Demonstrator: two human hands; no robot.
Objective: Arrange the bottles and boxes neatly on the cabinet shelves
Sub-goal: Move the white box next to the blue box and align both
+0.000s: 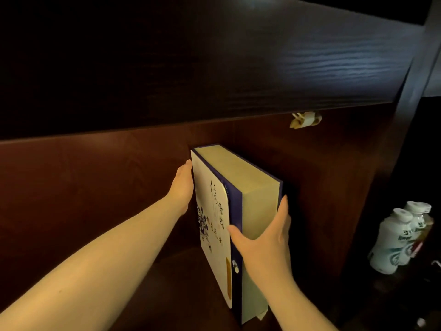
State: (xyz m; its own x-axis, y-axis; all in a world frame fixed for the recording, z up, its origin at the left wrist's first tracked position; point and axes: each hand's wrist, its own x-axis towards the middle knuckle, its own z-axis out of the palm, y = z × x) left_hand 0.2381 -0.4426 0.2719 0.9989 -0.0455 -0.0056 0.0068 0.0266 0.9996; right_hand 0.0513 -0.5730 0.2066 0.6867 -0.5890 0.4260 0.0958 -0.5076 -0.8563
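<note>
A large flat gift box (248, 182), cream with a dark blue band, brush writing and a blue flower print, stands on edge on the dark wooden cabinet shelf (167, 295). My left hand (182, 187) presses flat against its far left edge, fingers hidden behind the box. My right hand (267, 235) grips its near right side, thumb on the front face and fingers along the side. Two white bottles (393, 237) with blue-green labels stand in the compartment to the right.
A dark shelf board (214, 68) overhangs the compartment from above. A small cream fitting (305, 119) hangs under that board. A vertical divider (358, 211) separates this compartment from the one with the bottles.
</note>
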